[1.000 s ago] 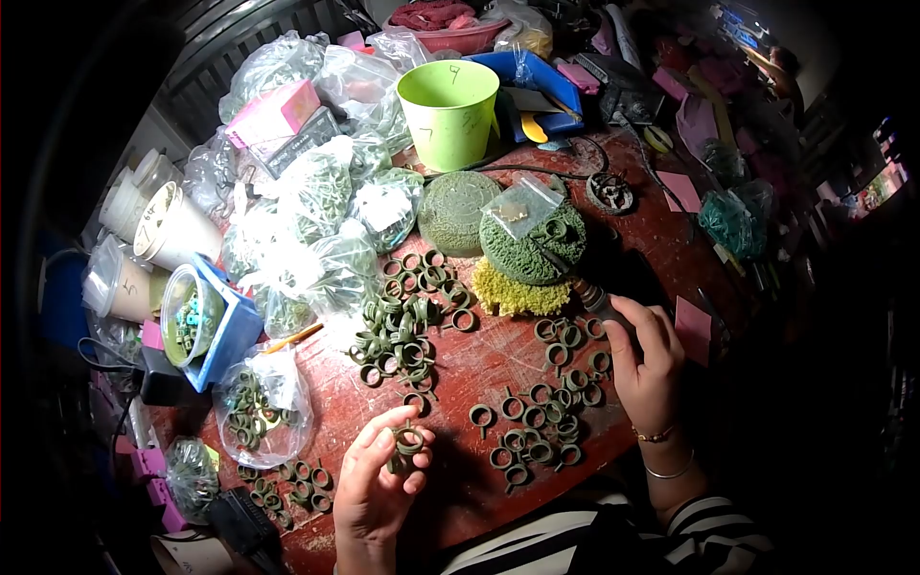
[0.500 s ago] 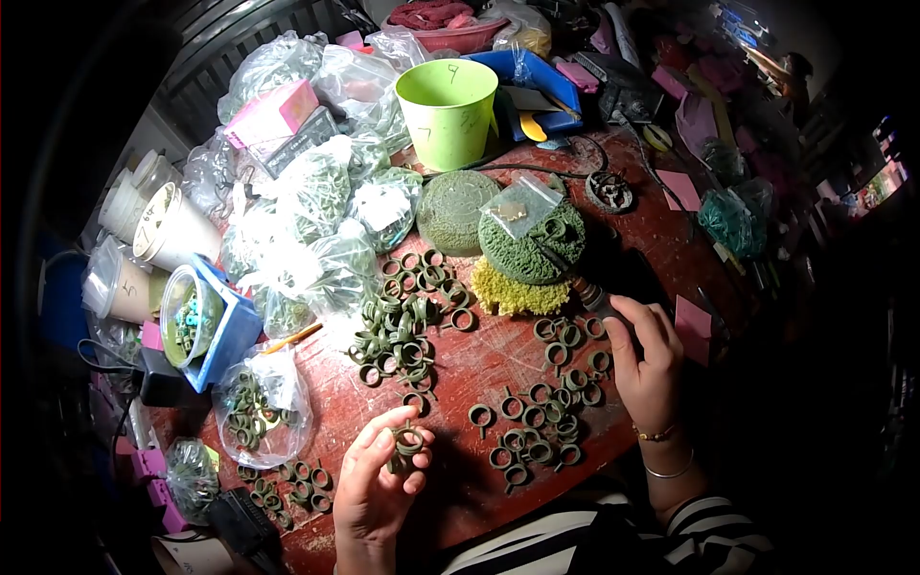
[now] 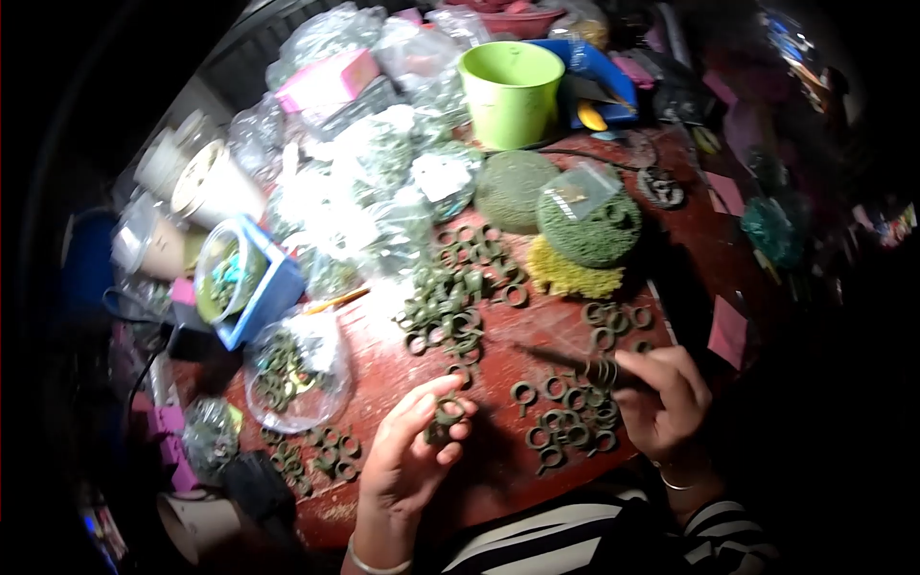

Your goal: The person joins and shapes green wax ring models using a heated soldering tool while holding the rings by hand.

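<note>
My left hand (image 3: 407, 436) pinches a small dark-green ring (image 3: 448, 414) between thumb and fingers, above the near edge of the red table. My right hand (image 3: 666, 398) is closed round a dark, slim pen-like tool (image 3: 565, 358). Its tapered tip points left, toward the ring, and is apart from it; motion blurs the tool. Left of it lies a heap of green rings (image 3: 446, 302). A looser group of rings (image 3: 570, 422) is spread below the tool. Behind it, a round green textured block (image 3: 589, 225) rests on a yellow sponge-like piece (image 3: 575, 271), with a small clear bag (image 3: 581, 190) on top.
A lime-green bucket (image 3: 511, 101) stands at the back of the red table (image 3: 383, 359). Clear plastic bags (image 3: 364, 201) pile up at the left. Nearer are a blue tray (image 3: 273, 287), an open bag of rings (image 3: 321, 369) and a few loose rings (image 3: 335, 452). A cable crosses behind the blocks.
The tool in my right hand has left the green block and swung down and left, toward my left hand. My left hand still holds the ring. The whole view has shifted.
</note>
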`<state>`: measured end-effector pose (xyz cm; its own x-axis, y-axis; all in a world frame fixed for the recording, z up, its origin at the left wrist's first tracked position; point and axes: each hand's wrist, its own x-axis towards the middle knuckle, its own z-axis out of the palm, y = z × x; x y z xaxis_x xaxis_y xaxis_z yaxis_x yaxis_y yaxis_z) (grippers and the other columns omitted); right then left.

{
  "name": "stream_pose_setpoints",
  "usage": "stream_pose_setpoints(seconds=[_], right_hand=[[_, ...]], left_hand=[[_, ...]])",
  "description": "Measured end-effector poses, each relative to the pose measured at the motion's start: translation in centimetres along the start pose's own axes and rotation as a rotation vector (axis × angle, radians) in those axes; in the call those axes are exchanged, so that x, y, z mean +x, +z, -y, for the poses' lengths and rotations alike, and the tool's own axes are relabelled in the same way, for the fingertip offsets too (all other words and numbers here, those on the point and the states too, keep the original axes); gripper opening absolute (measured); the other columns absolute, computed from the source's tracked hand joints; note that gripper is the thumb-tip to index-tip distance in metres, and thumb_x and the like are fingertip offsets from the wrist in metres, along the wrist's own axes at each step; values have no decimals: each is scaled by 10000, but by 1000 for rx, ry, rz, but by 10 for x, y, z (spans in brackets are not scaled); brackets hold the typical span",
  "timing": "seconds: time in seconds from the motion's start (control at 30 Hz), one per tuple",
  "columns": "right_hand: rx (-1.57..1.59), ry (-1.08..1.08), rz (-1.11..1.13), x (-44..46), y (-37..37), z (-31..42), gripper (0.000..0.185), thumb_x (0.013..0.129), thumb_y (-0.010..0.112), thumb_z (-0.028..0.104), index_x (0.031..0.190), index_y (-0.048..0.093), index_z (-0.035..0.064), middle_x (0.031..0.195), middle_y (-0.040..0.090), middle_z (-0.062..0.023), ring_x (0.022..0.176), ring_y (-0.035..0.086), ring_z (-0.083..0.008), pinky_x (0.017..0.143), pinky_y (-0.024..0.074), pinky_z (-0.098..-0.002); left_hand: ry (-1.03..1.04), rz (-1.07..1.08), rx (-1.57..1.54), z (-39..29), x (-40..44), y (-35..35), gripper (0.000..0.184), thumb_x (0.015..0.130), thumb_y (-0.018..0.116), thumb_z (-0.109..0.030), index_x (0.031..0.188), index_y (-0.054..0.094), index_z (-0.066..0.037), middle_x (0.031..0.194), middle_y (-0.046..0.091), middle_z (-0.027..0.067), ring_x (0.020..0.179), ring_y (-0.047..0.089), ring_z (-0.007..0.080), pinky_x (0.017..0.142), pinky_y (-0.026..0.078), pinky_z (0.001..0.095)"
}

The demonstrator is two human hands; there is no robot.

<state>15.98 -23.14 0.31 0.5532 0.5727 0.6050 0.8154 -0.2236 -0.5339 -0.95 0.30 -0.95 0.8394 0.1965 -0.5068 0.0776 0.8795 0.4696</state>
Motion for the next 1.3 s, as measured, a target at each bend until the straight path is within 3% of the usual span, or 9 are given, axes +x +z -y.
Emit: stream_pose_setpoints(seconds=[0.07,0.13,0.33,1.3], right_hand=[[43,-24,50,-6,9,6,340,903,790,219,1162,700,19,908,616,-83,677,607,-180,560,499,-283],[58,-64,58,-8,17,3,349,893,797,237,1150,701,21,900,621,-78,668,623,-189,554,512,-289],[39,-69,190,-7,17,3,361,862,814,235,1144,706,37,858,617,-49,640,626,-178,516,527,-293],[34,-88,238,-6,20,3,367,850,822,225,1136,712,24,832,590,-47,620,622,-181,503,523,-297]], left_hand=[[-11,36,-25,-1,1,-4,420,1019,588,-192,1379,533,18,1122,674,130,911,641,140,677,495,232],[-14,-17,4,-1,1,-1,500,1020,536,-170,1446,420,65,1171,605,200,921,593,186,632,480,205],[-20,-25,16,-1,0,4,501,1018,552,-189,1436,443,65,1118,642,181,895,610,153,620,486,192],[-11,-52,60,-1,-1,7,484,1020,576,-221,1405,484,57,1028,662,140,854,620,146,584,481,185]])
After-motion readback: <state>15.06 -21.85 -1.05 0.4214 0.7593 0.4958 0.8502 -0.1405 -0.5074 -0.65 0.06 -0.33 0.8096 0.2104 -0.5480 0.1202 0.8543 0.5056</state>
